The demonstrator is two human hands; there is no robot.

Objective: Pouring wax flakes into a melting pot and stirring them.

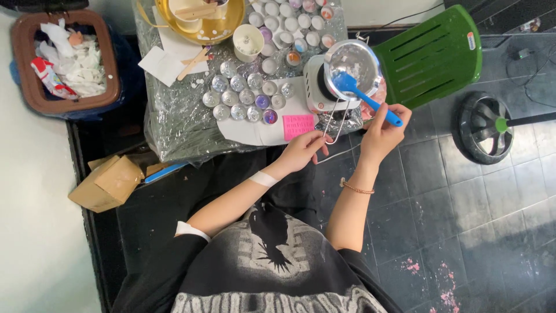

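Hands: left (302, 152) pinches pot's wire handle (330, 124) beside pink note (298, 126); right (379, 134) grips blue spatula (365, 95).

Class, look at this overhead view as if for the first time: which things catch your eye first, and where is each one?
The eye lands first on the blue spatula, held by the right hand with its blade in the shiny metal bowl at the table's right end, while the left hand pinches the bowl's wire handle. Next comes the bright green chair at upper right, then the rows of small round tins on the plastic-covered table.
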